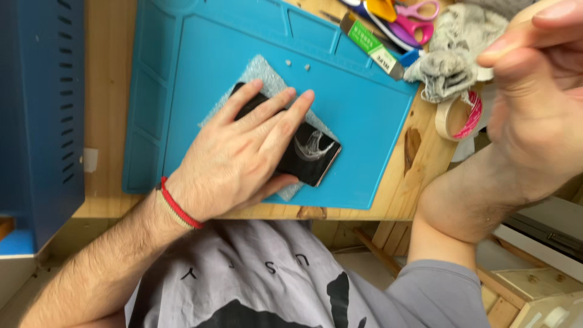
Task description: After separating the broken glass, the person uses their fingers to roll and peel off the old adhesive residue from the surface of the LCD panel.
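— Head view: what does the left hand [243,161] rest on?

— A flat black phone [303,152], glossy, with rounded corners. The fingers lie spread and flat across it, pressing it down, so the grip is not closed round it. The phone sits on a thin sheet of pale, pebbly foam [265,73] on a smooth blue silicone mat [358,133], which lies on the wooden table [109,73].

— And the right hand [534,103]?

— Raised close to the camera and blurred; I cannot tell its grip. Near it are a crumpled grey cloth [452,51], a tape roll [456,115] and scissors [410,18].
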